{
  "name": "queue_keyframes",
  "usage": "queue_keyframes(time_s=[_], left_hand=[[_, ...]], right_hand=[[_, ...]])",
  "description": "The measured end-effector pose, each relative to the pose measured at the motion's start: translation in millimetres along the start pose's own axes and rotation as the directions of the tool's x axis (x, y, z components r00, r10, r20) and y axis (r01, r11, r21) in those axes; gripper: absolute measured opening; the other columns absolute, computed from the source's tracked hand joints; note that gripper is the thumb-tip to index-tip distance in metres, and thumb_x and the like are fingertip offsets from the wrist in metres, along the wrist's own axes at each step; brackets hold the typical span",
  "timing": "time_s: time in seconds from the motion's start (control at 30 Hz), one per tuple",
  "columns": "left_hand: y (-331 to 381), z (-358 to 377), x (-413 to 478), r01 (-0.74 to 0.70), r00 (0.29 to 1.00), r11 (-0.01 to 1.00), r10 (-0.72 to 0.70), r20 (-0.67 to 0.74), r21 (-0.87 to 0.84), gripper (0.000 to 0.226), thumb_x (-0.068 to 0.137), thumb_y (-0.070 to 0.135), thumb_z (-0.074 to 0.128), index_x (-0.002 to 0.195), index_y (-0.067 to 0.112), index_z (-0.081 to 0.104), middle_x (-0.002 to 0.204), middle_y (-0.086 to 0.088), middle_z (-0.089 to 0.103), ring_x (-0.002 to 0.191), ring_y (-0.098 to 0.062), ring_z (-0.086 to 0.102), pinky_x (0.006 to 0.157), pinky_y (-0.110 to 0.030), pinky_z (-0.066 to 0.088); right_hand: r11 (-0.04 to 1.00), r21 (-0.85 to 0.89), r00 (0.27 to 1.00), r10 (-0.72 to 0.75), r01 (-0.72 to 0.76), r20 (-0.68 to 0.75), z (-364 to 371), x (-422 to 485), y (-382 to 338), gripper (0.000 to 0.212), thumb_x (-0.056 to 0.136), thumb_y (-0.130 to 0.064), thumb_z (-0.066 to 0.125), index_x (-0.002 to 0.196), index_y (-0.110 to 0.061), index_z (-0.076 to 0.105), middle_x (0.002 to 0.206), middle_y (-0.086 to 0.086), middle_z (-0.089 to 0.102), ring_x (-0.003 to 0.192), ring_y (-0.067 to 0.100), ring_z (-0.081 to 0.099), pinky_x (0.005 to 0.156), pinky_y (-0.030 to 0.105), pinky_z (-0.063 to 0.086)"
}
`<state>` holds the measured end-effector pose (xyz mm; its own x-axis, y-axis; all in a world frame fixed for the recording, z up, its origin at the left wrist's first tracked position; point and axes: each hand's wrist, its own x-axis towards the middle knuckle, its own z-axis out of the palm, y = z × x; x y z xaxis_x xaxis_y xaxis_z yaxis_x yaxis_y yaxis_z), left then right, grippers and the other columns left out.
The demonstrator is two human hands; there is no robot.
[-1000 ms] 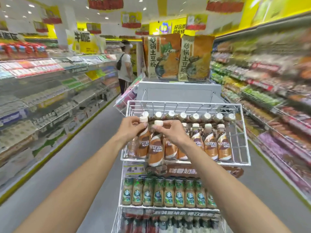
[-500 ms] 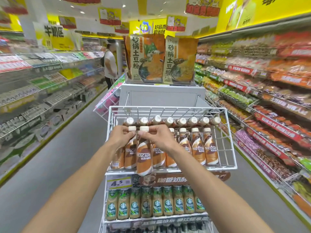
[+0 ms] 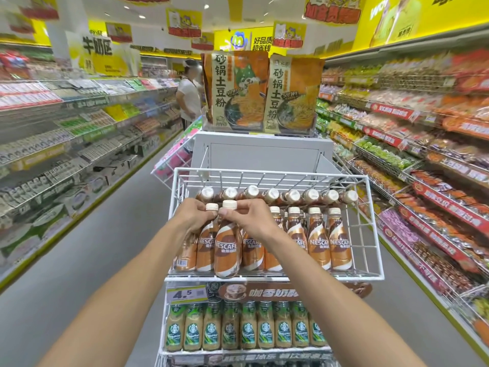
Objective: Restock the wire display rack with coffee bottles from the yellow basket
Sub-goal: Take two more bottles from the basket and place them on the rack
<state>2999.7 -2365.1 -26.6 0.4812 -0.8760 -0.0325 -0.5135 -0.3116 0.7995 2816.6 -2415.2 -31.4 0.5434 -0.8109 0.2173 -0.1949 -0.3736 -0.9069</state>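
A white wire display rack point(image 3: 370, 234) stands in the aisle before me. Its top basket holds brown-and-white Nescafe coffee bottles: an upright front row point(image 3: 317, 245) and a back row lying with white caps toward me point(image 3: 291, 195). My left hand point(image 3: 194, 217) grips the neck of one upright bottle point(image 3: 205, 247) at the front left. My right hand point(image 3: 251, 221) pinches the neck of the neighbouring bottle point(image 3: 227, 250), whose base sits at the basket's front edge. The yellow basket is out of view.
Below the top basket is a 4.5 price tag point(image 3: 186, 294) and a shelf of green-labelled Starbucks bottles point(image 3: 248, 329). Two noodle bags point(image 3: 262, 94) stand on a grey box behind the rack. Stocked shelves line both sides of the aisle. A person point(image 3: 189, 94) stands at the far left shelf.
Both hands with their bottles have lowered slightly into the front left of the top basket. My view has shifted, so the rack now sits lower and more central.
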Motion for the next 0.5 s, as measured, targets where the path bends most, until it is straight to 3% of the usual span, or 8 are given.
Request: queue_keyframes(time_s=[0.1,0.37,0.5], left_hand=[[-1.1,2.6,1.4,-0.005,1.0,1.0,0.005,-0.005,-0.018,0.028,0.089,0.027,0.076,0.071,0.008,0.066,0.067,-0.006,0.061,0.064,-0.022,0.055,0.063,-0.029,0.043],[-3.9,5.3,6.9,0.009,1.0,1.0,-0.009,-0.02,0.028,0.045,0.089,0.027,0.075,0.054,0.016,0.05,0.053,0.001,0.047,0.054,-0.016,0.045,0.053,-0.029,0.035],[-4.8,6.9,6.6,0.008,0.999,1.0,-0.008,-0.035,0.019,0.042,0.089,0.029,0.075,0.057,0.013,0.054,0.058,-0.002,0.054,0.062,-0.022,0.052,0.062,-0.03,0.04]], right_hand=[[1.0,-0.011,1.0,-0.002,0.002,0.001,0.7,1.9,0.2,0.025,0.081,-0.055,0.084,0.08,-0.031,0.077,0.084,-0.014,0.082,0.079,0.004,0.079,0.065,0.015,0.057],[0.999,-0.037,0.999,0.024,-0.022,0.04,0.3,11.7,6.7,0.027,0.085,-0.055,0.08,0.087,-0.028,0.08,0.091,-0.008,0.083,0.089,0.009,0.08,0.086,0.033,0.065],[0.995,-0.09,0.998,0.048,-0.044,0.05,-2.9,15.0,4.3,0.03,0.09,-0.051,0.078,0.094,-0.022,0.082,0.096,-0.002,0.083,0.096,0.013,0.078,0.093,0.037,0.062]])
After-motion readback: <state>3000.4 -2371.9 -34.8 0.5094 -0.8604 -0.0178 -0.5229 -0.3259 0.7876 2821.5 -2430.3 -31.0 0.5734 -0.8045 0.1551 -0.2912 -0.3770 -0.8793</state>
